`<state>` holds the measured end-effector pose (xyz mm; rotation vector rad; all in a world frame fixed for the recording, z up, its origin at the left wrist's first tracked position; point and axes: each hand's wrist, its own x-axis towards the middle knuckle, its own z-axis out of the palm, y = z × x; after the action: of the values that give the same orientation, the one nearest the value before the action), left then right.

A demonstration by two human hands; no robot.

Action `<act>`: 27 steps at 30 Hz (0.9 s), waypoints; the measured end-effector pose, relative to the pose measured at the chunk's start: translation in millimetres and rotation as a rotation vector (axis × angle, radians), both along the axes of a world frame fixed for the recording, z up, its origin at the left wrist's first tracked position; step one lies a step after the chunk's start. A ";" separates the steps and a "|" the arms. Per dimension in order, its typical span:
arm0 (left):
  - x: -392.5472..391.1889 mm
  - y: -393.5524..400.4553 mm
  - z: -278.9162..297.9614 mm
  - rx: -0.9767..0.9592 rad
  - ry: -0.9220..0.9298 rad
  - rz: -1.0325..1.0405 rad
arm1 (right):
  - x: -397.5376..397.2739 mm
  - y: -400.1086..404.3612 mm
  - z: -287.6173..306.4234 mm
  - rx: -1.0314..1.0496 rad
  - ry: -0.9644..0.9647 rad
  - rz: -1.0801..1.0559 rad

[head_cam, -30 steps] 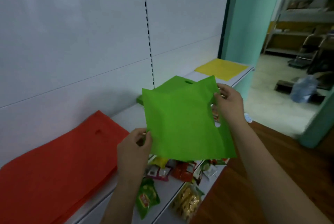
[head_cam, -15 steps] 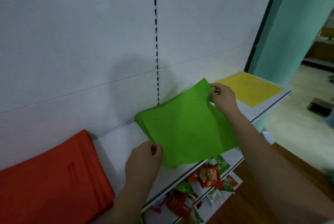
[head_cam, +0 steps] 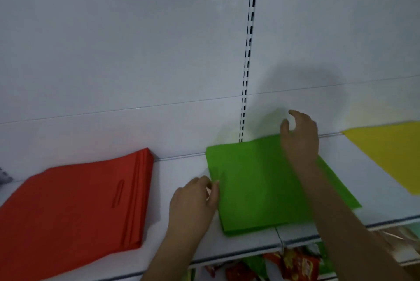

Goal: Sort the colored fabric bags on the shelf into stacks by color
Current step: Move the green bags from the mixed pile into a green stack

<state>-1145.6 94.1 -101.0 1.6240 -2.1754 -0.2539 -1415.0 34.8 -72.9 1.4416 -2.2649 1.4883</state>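
White panelled backing (head_cam: 136, 53) rises behind a white shelf (head_cam: 181, 167), split by a slotted upright (head_cam: 247, 53) that runs down to the shelf's rear edge. Three piles of fabric bags lie flat along the shelf. At left, the red stack (head_cam: 75, 208) spreads to the frame's edge, its layered right side showing several folds and a handle slit on top. A strip of bare shelf separates it from the green stack (head_cam: 254, 185) at centre, whose back corner sits at the foot of the upright and whose front corner stops just short of the shelf's front lip. Another bare band of shelf lies between the green stack and the yellow stack (head_cam: 391, 151) at far right, which runs out of frame.

A person's left hand (head_cam: 195, 203) rests at the green stack's left edge, fingers loosely bent with the tips touching the fabric; its grip is slack, clamped on nothing. The right hand (head_cam: 300, 140) hangs over the stack's far right corner, thumb and fingers parted and curved, holding nothing; whether its heel touches the fabric cannot be told, as the hand is blurred.

A seam (head_cam: 278, 235) in the shelf runs from under the green stack to the front lip. Below that lip, red and green snack packets (head_cam: 293, 264) crowd a lower level.
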 end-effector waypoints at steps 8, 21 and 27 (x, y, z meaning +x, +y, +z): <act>64.1 9.7 30.2 -0.284 0.182 -0.088 | 146.6 -20.8 66.0 -0.216 0.041 0.439; 357.0 62.6 43.9 -0.356 0.302 0.240 | 463.2 16.2 99.5 -0.229 0.060 0.706; 497.8 86.4 40.9 -0.320 0.377 0.287 | 616.9 37.6 105.1 -0.180 0.053 0.808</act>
<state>-647.8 180.5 -60.1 1.5352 -1.5904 -0.1069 -798.1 72.4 32.2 2.4417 -1.4997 1.7089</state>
